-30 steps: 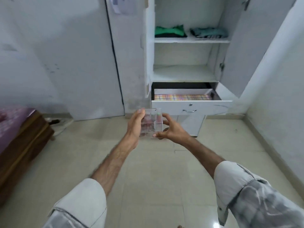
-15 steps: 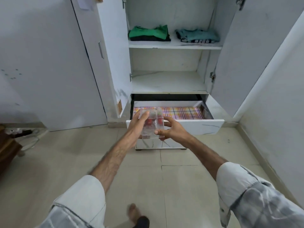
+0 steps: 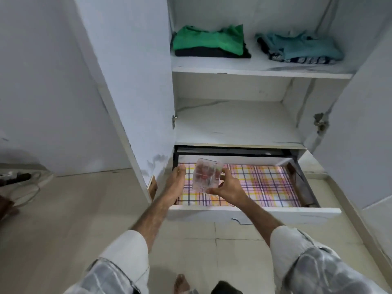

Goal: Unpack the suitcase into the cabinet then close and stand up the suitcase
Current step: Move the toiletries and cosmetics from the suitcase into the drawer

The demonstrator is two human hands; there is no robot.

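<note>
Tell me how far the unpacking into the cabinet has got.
Done: two folded clothes stacks, green and teal, lie on the upper shelf. In hand: the left hand and right hand hold a clear plastic box over the open drawer, not yet set down. Left: placing it; the suitcase is out of view, so closing and standing it up cannot be judged.

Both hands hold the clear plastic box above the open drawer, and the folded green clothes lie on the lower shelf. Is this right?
Not quite. In the head view the folded green clothes lie on the upper shelf, not the lower one. The rest holds: the left hand and right hand hold the clear plastic box above the open drawer.
</note>
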